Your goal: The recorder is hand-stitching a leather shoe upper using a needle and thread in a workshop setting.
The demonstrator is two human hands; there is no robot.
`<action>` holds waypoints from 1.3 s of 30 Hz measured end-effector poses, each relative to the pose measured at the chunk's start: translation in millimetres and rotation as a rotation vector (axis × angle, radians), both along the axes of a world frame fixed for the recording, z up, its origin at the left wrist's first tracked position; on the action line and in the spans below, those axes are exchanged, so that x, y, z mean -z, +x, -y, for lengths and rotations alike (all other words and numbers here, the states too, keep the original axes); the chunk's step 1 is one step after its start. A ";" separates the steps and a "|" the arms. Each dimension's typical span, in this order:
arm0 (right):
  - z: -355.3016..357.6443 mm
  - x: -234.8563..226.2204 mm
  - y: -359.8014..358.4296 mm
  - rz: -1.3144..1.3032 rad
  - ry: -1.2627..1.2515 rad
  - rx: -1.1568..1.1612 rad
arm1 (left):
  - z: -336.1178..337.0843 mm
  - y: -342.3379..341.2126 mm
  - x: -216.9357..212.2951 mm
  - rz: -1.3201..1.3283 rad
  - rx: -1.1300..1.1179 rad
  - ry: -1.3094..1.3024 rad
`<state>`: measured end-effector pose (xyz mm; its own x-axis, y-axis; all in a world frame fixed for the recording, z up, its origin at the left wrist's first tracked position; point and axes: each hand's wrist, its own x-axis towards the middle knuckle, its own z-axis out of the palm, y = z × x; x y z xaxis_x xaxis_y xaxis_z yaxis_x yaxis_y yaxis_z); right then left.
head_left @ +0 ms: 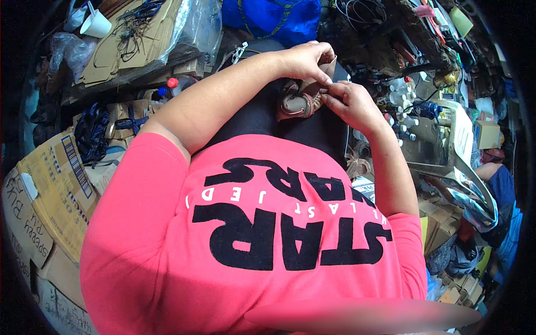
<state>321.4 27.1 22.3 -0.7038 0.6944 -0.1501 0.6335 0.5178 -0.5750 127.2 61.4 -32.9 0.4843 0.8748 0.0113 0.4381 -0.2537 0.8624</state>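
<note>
On my lap, over dark trousers, rests a brown sandal [297,103] with straps and lighter stitched edges. Its upright strap rises between my two hands. My left hand [308,60] is closed on that strap, thumb toward me and fingers curled round its far side. From the right, my right hand [350,105] pinches at the strap's near edge, its fingertips almost meeting my left thumb. Whether a small tool or thread sits between the right fingertips is too small to tell.
A blue bag [273,19] lies beyond my knees. At the far left, flat cardboard [120,53] is stacked beside a white cup [96,23]. Small bottles [399,92] crowd the right. Cardboard boxes [56,190] stand at my left; another person's blue clothing [505,190] shows far right.
</note>
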 end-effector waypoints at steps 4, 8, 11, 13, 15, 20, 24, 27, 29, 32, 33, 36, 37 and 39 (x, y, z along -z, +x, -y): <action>8.1 4.1 4.8 -0.076 -0.015 -0.020 | -1.2 2.3 8.1 0.041 0.009 -0.038; 26.6 -2.9 32.3 -0.161 -0.036 0.096 | -3.4 -1.2 10.6 0.011 -0.013 -0.053; 38.8 -22.3 45.3 -0.367 -0.286 0.389 | -4.9 -2.2 0.4 -0.007 -0.030 0.004; 40.3 -21.6 32.7 -0.325 0.001 0.266 | -8.5 -4.4 -10.0 -0.051 0.111 -0.058; 40.0 -13.6 26.0 -0.256 -0.018 0.301 | -12.0 -7.4 -6.1 0.111 0.168 -0.216; 35.7 1.6 14.6 -0.195 0.036 0.318 | -13.8 -18.0 -10.2 0.208 0.313 -0.428; 33.6 1.5 11.1 -0.101 0.076 0.314 | -12.2 -21.8 -11.8 0.182 0.336 -0.482; 33.8 -1.2 8.2 -0.084 0.086 0.315 | -11.4 -23.8 -9.7 0.152 0.340 -0.502; 34.4 -3.7 4.9 -0.070 0.088 0.320 | -11.3 -24.3 -7.9 0.155 0.346 -0.493; 34.2 -1.9 1.3 -0.073 0.087 0.331 | -13.4 -23.7 -7.0 0.164 0.361 -0.497; 33.5 -0.9 0.7 -0.091 0.083 0.336 | -14.2 -22.8 -6.9 0.170 0.368 -0.510; 29.2 -4.1 0.5 -0.065 0.095 0.304 | -13.8 -20.1 -10.9 0.176 0.349 -0.464; 27.4 -5.4 0.2 -0.065 0.095 0.304 | -13.6 -18.6 -11.2 0.176 0.350 -0.465; 22.7 -6.8 -0.7 -0.037 0.095 0.252 | -13.5 -15.9 -11.9 0.157 0.324 -0.393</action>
<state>320.7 4.4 29.1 -0.5109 0.8580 -0.0528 0.7285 0.3995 -0.5565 111.3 74.9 -21.0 0.7495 0.6333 -0.1930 0.2485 0.0011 0.9686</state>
